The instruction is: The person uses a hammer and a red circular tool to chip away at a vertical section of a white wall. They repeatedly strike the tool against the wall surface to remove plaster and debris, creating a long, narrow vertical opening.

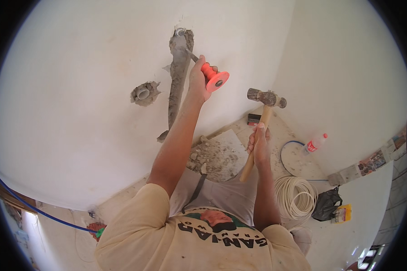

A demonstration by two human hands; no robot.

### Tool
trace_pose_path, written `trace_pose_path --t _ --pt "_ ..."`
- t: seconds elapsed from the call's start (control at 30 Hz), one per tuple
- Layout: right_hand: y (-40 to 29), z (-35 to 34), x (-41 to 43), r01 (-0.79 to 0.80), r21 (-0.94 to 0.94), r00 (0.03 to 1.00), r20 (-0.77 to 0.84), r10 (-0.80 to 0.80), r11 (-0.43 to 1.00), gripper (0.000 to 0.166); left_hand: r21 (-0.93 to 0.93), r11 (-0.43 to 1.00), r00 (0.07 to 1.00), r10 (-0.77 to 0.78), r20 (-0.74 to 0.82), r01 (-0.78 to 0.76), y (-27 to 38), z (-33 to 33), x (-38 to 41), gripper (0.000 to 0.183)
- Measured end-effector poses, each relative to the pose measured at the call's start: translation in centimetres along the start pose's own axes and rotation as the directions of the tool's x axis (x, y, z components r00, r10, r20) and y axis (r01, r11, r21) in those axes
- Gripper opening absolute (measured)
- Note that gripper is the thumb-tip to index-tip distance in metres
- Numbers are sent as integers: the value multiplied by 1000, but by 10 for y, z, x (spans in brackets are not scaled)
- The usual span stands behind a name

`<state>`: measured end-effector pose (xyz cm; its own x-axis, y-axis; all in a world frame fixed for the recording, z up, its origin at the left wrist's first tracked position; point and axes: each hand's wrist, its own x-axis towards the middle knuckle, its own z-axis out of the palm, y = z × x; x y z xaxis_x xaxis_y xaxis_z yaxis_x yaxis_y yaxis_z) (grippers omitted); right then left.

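Observation:
My left hand (200,79) grips a cold chisel by its orange guarded handle (210,73). The chisel's steel shank (192,56) points up and left, its tip at the right side of a rough vertical channel (179,73) cut in the white wall (98,67). Near the channel's top, a pipe end (180,32) shows in the broken plaster. My right hand (260,144) holds a ball-peen hammer (267,98) by its wooden handle, head up, apart from the chisel. Left of the channel, a white pipe end (143,94) sits in a broken-out hole.
Rubble lies on a pale board (229,152) at the wall's foot. To the right are a plastic bottle (314,144), a coil of cream tubing (295,198), a black plastic bag (326,203) and a yellow packet (342,214). A blue hose (40,211) runs at the left.

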<state>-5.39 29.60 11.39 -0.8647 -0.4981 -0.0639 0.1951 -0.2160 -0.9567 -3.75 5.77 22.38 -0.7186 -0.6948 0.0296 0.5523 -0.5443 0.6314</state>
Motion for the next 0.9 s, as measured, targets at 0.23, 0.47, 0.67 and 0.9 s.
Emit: trace_pose_path --t 0.23,0.47,0.67,0.9 --pt "41 2 -12 -133 -37 991 -10 133 990 37 160 986 990 -64 123 44 24 -5 -16 20" --pt "56 -3 -18 -169 -69 985 17 171 983 42 229 973 959 -85 272 21 37 8 -18 22" --pt "36 6 -17 -99 -33 995 29 100 995 40 65 998 954 -20 299 1 43 45 9 19" --pt "2 8 -16 66 -57 997 46 -63 996 34 -202 979 954 78 290 -19 39 67 29 16"
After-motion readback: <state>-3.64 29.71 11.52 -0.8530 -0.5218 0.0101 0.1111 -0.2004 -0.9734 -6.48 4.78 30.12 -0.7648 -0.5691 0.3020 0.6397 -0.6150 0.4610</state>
